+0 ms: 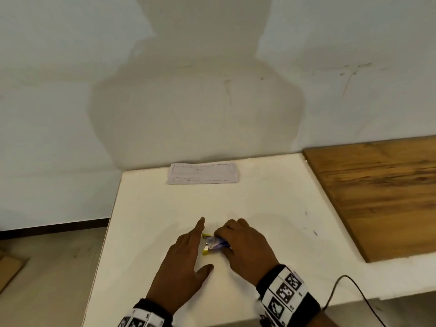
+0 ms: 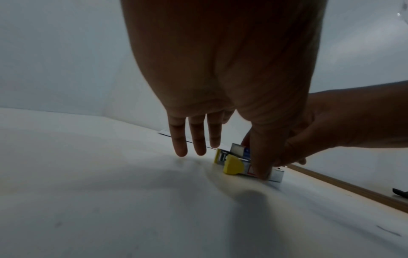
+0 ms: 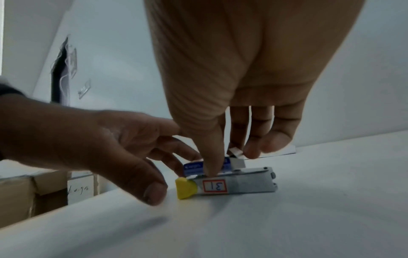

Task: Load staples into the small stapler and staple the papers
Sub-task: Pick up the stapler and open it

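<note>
Right hand (image 1: 245,249) over small stapler (image 3: 229,185), thumb and fingers curled down, pinching blue staple box (image 3: 206,167) lying just behind stapler. Left hand (image 1: 184,263) beside them, fingers straight and spread, holding nothing; whether fingertips touch stapler's yellow end cannot tell. Stapler lies flat on white counter (image 1: 146,208), near front edge, grey body with red-framed label, yellow cap toward left hand. Papers (image 1: 203,173) flat at counter's far edge by wall, well apart from hands. Wooden board (image 1: 382,190) on right. Black cable (image 1: 349,289) at near right.
</note>
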